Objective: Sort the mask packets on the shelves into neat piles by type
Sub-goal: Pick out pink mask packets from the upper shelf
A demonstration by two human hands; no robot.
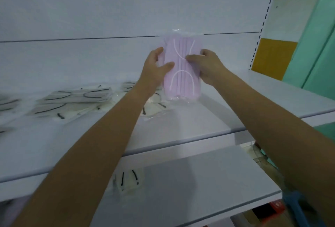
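One cream mask packet (129, 181) lies on the lower shelf (199, 181) at 6 o'clock. On the upper shelf (208, 118), left hand (155, 67) and right hand (206, 65) grip an upright pink mask packet (183, 81) by its sides. Grey mask packets (78, 96) lie at 9 o'clock.

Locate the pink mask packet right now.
Head view, near centre: the pink mask packet is held upright between the left hand and right hand over the upper shelf, right of the pale packets with black loops.
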